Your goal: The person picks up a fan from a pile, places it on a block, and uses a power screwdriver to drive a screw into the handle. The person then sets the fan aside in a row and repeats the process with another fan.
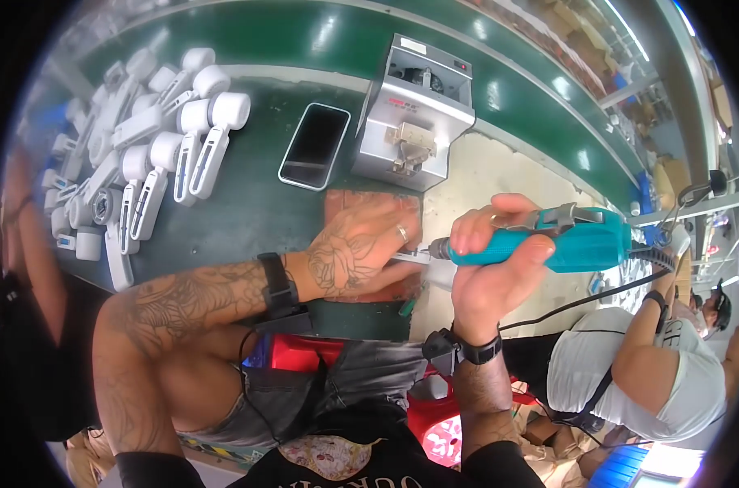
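My left hand (355,250) rests on a reddish-brown pad (338,208), its fingers closed over a small white plastic part (412,257). Most of that part is covered by the fingers. My right hand (500,272) grips a teal electric screwdriver (585,246) held roughly level, with its tip pointing left at the white part. Whether the bit touches the part, I cannot tell. A black cord (581,302) trails from the screwdriver's rear end.
Many white handheld fans (211,159) lie heaped at the left. A phone (314,146) and a silver box-shaped machine (418,106), apparently a screw feeder, stand beyond my hands. Another person (646,358) sits close on the right; a person's arm (40,244) shows at the far left.
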A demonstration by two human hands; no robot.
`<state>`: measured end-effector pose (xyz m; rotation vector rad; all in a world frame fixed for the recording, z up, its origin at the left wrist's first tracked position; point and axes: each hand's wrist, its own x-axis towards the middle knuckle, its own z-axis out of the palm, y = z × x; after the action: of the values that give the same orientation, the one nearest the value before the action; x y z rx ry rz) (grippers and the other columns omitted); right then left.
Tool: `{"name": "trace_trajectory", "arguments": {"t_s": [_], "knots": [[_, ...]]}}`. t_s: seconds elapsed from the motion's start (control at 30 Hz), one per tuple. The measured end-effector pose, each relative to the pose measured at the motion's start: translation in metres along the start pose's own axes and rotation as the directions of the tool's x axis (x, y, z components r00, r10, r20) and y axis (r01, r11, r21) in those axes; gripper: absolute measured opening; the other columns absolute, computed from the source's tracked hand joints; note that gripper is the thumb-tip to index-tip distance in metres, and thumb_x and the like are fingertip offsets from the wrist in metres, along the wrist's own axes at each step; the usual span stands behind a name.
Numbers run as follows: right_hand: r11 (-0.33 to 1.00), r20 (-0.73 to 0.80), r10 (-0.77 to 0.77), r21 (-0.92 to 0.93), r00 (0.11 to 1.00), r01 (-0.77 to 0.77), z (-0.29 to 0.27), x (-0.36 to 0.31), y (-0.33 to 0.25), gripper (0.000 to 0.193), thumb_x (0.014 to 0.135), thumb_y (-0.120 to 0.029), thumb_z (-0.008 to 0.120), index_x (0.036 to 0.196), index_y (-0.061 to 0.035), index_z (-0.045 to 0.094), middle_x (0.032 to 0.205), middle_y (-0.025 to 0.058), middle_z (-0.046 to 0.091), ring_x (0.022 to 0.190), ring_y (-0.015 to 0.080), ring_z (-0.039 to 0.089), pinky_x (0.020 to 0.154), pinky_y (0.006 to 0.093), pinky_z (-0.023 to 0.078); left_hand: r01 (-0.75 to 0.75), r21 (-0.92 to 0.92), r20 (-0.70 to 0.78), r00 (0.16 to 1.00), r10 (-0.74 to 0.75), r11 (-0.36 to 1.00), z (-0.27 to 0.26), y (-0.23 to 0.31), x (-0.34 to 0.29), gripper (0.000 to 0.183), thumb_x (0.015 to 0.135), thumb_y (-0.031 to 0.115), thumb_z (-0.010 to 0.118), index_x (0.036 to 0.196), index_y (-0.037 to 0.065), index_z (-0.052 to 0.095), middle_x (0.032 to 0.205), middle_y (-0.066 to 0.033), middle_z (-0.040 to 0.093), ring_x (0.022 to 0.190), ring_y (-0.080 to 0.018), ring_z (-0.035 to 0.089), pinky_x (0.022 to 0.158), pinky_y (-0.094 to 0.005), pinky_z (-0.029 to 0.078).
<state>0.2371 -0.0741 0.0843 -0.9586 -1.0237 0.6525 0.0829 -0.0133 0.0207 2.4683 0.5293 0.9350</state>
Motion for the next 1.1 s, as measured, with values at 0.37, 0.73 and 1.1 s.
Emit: {"name": "trace_trajectory", "arguments": {"t_s": [0.37, 0.73, 1.1], "knots": [[1.0, 0.011, -0.024, -0.011, 1.0, 0.024, 0.001, -0.003, 0.01, 0.075, 0.091, -0.072, 0.053, 0.11, 0.0009, 0.054, 0.063, 0.0025, 0.045, 0.056, 0.0144, 0.046, 0.054, 0.0312, 0.04, -0.022, -0.02, -0.003, 1.0, 0.022, 1.0, 0.001, 0.002, -0.001, 0.031, 0.078, 0.024, 0.077, 0.091, 0.005, 0.057, 0.099, -0.0158, 0.059, 0.099, -0.0363, 0.059, 0.09, -0.0469, 0.049], [0.999, 0.042, -0.037, -0.007, 0.998, 0.038, 0.0, 0.0, 0.009, 0.075, 0.093, -0.071, 0.052, 0.109, 0.0025, 0.053, 0.062, 0.0031, 0.045, 0.054, 0.0148, 0.046, 0.052, 0.0314, 0.041, 0.057, -0.102, 0.077, 0.996, -0.049, 0.993, 0.002, 0.0, 0.001, 0.031, 0.081, 0.027, 0.074, 0.097, 0.004, 0.06, 0.105, -0.0155, 0.06, 0.103, -0.0369, 0.058, 0.092, -0.0471, 0.048], [0.985, 0.098, -0.065, 0.164, 0.993, 0.048, -0.008, 0.019, -0.005, 0.065, 0.096, -0.068, 0.048, 0.103, -0.0033, 0.053, 0.066, 0.0049, 0.048, 0.057, 0.018, 0.048, 0.055, 0.0324, 0.041, 0.157, -0.048, 0.083, 0.985, -0.153, 0.986, 0.011, -0.007, 0.006, 0.035, 0.082, 0.03, 0.073, 0.105, 0.003, 0.069, 0.117, -0.0179, 0.062, 0.11, -0.0359, 0.056, 0.097, -0.0461, 0.046]]}}
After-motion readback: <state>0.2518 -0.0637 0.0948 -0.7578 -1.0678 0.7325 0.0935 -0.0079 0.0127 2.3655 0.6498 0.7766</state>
